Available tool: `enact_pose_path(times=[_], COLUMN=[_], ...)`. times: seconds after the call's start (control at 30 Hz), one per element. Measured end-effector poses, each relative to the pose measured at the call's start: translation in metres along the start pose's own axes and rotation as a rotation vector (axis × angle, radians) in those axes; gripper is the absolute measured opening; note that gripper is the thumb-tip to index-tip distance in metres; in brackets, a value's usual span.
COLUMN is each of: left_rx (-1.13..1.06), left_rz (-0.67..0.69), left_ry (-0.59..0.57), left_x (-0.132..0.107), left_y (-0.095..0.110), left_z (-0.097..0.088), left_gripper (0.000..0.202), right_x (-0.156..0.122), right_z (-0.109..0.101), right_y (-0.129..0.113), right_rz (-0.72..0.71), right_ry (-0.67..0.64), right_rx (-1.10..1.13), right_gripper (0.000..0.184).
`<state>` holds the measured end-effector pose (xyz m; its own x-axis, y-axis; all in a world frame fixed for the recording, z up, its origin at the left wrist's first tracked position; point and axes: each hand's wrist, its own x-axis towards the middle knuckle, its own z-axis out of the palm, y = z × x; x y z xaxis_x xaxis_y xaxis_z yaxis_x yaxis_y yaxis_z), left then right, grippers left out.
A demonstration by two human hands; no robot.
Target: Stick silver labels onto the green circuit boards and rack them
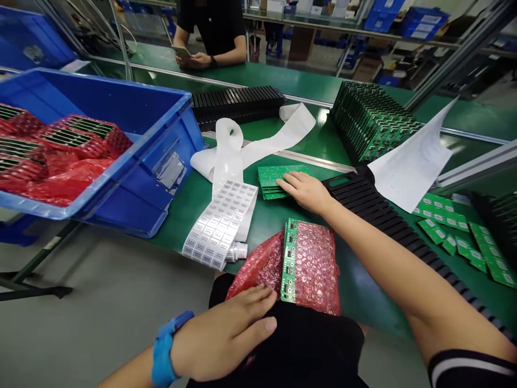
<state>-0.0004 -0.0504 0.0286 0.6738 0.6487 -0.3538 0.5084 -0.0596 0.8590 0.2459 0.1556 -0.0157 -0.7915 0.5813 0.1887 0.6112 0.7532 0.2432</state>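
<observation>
My left hand (230,328) lies with fingers stretched out at the edge of a red bubble-wrap sheet (258,264), a blue band round its wrist. Beside it, a green circuit board (289,264) with small components shows along the left edge of the red bubble wrap (317,267) covering the rest. Further back, my right hand (305,189) rests palm down on a small stack of green circuit boards (269,180). Its fingers are extended over the top board; the underside of the hand is hidden.
To the left stands a blue crate (133,172) with red-wrapped board bundles (72,140). A label strip (222,221) curls across the green table. Black slotted racks (359,199), upright boards (371,118) and a paper sheet (416,161) are on the right. Across the table sits a person (214,32).
</observation>
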Motion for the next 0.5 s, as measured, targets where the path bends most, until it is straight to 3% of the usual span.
enact_pose_path(times=[0.1, 0.2, 0.3, 0.37, 0.43, 0.5], left_rx=[-0.387, -0.773, -0.918, -0.934, -0.922, -0.917], left_rz=[-0.026, -0.117, -0.203, -0.214, -0.212, -0.213], left_ry=[-0.068, 0.079, 0.145, 0.143, 0.152, 0.145], left_x=[0.013, 0.044, 0.068, 0.075, 0.077, 0.078], left_y=[-0.001, -0.005, -0.007, -0.005, -0.004, -0.001], left_z=[-0.007, -0.002, 0.007, 0.01, 0.01, 0.009], left_gripper=[0.037, 0.038, 0.039, 0.04, 0.039, 0.036], right_x=[-0.003, -0.001, -0.003, -0.018, -0.047, -0.087], right_z=[0.005, 0.006, -0.001, -0.016, -0.04, -0.065], right_y=[0.003, 0.008, 0.01, 0.003, -0.016, -0.048], right_rz=[-0.059, -0.123, -0.139, -0.03, 0.232, 0.44], right_ry=[-0.034, -0.071, -0.086, -0.031, 0.087, 0.102], right_rx=[-0.003, -0.004, 0.052, 0.127, 0.225, 0.38], right_gripper=[0.047, 0.064, 0.064, 0.051, 0.04, 0.049])
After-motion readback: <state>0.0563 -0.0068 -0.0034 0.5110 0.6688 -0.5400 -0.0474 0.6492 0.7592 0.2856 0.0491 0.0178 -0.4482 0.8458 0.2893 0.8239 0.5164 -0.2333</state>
